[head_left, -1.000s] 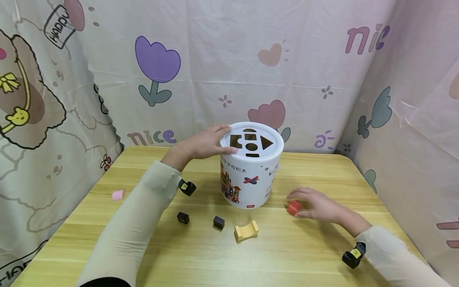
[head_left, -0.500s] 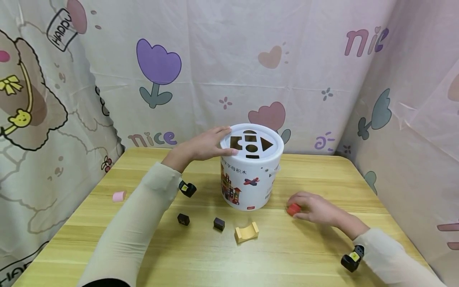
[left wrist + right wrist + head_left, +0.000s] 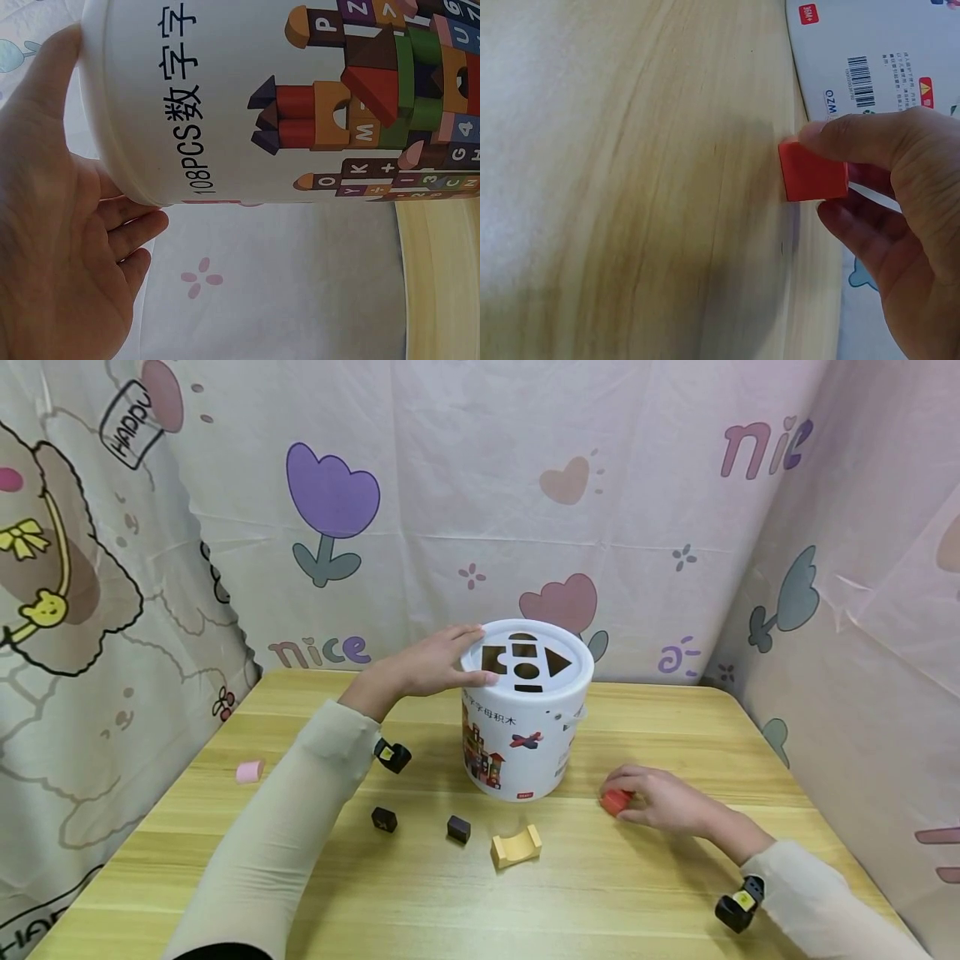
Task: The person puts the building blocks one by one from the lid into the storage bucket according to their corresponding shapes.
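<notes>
I count 5 blocks out on the surface [image 3: 600,897], 1 bucket [image 3: 517,768] and 2 hands at work. The red block [image 3: 615,802] is to the right of the bucket and slightly nearer the person, pinched between the thumb and fingers of the right hand [image 3: 663,799]. The pink block [image 3: 249,772] lies well off to the bucket's left. In front of the bucket, toward its left, are 2 dark blocks, the farther dark block [image 3: 384,819] and the nearer dark block [image 3: 459,829]; the 1 yellow block [image 3: 516,847], with a curved hollow, sits straight in front of it. The left hand [image 3: 427,664] rests on the bucket's left rim, its thumb and fingers spread apart over the edge.

A second ago the right hand's fingers were poised looser and higher about the red block; now they have come down and closed in on it. The bucket and the other 4 blocks are where they were.

The bucket stands upright under its white lid [image 3: 558,687], which has 6 cut holes [image 3: 527,671]. Only darkness shows through them, so I can't tell what is inside.
</notes>
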A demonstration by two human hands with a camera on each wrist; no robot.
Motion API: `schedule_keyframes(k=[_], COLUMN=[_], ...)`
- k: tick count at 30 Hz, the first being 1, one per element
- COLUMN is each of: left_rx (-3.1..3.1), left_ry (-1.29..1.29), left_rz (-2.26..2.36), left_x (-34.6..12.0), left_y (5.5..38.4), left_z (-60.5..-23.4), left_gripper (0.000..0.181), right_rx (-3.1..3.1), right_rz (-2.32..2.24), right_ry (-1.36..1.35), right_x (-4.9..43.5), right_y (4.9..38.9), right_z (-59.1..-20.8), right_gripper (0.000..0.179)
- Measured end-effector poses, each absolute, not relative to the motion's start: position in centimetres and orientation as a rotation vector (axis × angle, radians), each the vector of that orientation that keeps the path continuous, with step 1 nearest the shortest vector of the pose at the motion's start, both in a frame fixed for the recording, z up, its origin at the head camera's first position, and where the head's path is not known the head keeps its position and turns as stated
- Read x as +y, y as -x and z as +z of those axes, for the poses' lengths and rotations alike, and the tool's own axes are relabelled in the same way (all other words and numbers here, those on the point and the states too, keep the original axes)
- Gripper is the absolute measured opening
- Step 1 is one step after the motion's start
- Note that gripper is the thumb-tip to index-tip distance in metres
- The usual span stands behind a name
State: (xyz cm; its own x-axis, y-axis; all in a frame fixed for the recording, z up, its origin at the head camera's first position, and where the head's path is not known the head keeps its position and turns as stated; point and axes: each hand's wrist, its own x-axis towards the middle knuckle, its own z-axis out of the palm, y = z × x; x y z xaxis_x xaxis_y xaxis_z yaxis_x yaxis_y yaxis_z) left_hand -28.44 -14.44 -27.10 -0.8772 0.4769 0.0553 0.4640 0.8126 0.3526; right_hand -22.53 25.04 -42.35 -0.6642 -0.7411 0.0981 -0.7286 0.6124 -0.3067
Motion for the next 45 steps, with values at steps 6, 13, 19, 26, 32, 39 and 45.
schedule_keyframes(k=[6, 13, 19, 26, 32, 39, 45], left_rx=[2.951, 2.951, 2.950, 2.946, 2.945, 2.943, 2.946], left_ry=[-0.759, -0.765, -0.774, -0.772, -0.775, -0.769, -0.773], left_rz=[0.574, 0.576, 0.575, 0.569, 0.569, 0.575, 0.567], left_x=[-14.4, -14.4, -14.4, -14.4, -14.5, -14.5, -14.5], left_y=[28.4, 28.4, 28.4, 28.5, 28.5, 28.6, 28.7], left_z=[-27.1, -27.1, -27.1, -27.1, -27.0, -27.0, -27.0], left_gripper=[0.102, 0.101, 0.101, 0.102, 0.101, 0.101, 0.101], right_rx=[2.774, 2.773, 2.790, 2.804, 2.872, 2.893, 2.900], right_rz=[-0.498, -0.539, -0.631, -0.697, -0.705, -0.743, -0.799], right_ry=[1.267, 1.298, 1.360, 1.349, 1.405, 1.499, 1.570], right_x=[25.2, 24.5, 23.8, 23.3, 22.9, 22.3, 21.8], right_y=[22.2, 21.8, 21.8, 21.7, 21.8, 22.0, 22.1], right_z=[-42.1, -41.2, -39.5, -36.5, -34.1, -31.6, -29.9], right_gripper=[0.034, 0.034, 0.032, 0.032, 0.035, 0.034, 0.035])
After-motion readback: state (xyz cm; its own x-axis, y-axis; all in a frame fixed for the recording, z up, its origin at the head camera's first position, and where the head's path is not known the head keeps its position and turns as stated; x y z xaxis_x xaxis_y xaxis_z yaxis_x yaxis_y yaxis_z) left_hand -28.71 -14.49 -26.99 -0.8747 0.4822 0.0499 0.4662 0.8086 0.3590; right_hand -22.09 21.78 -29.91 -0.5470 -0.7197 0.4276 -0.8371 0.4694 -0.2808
